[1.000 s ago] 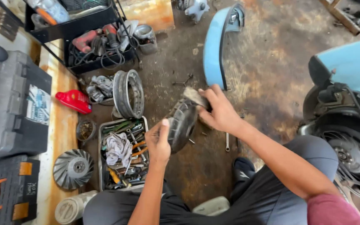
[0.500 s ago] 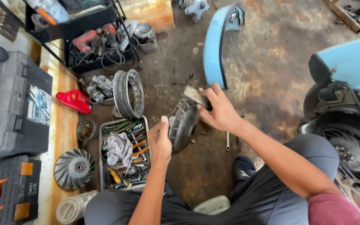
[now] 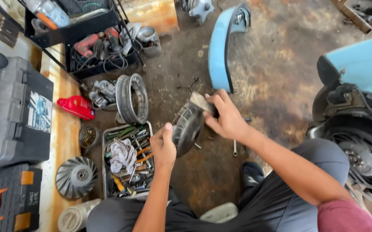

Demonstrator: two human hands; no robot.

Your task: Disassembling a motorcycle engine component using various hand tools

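The person sits low over the stained concrete floor (image 3: 280, 73), holding a dark round ribbed engine part (image 3: 187, 128) up on its edge between both hands. The left hand (image 3: 163, 148) is closed around the part's near rim, thumb raised over the top, while the right hand (image 3: 225, 118) presses a flat grey block (image 3: 201, 102) against its upper far edge, fingers curled over the block. Just left of the left hand lies a metal tray of tools (image 3: 128, 161) with a crumpled rag on top, its right rim close to the wrist. Beyond the tray a bare wheel rim (image 3: 132, 99) stands upright, and a red cover (image 3: 76, 106) lies further left. A pale blue fender (image 3: 221, 47) stands on its edge just beyond the right hand, its lower end near the fingers. A wrench (image 3: 235, 148) lies on the floor under the right forearm. The widest open floor is to the right of the fender, bounded on the far right by the blue scooter (image 3: 362, 86).
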